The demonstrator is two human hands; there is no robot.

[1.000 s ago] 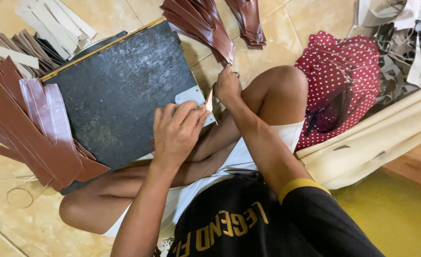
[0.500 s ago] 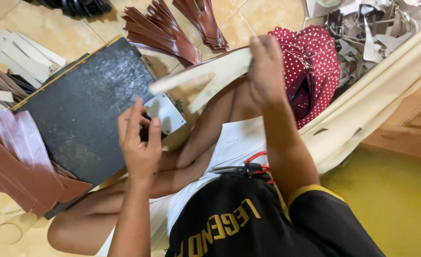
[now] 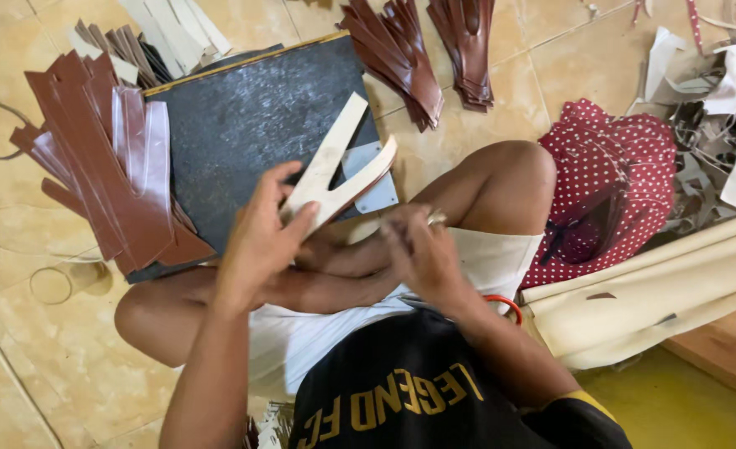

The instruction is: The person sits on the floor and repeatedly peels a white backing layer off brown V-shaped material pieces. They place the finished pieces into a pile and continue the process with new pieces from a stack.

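Glossy beige tiled floor (image 3: 68,366), grout lines, wooden furniture edge (image 3: 717,357) at right; soft even light

No packages, labels, signs, screens.

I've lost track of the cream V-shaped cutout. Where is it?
In the head view, centre-left: the cream V-shaped cutout is held in the left hand, over the black board.

cream V-shaped piece (image 3: 334,170): lower end hidden under left hand (image 3: 260,241) | scrap heap (image 3: 717,108): cut off at right edge
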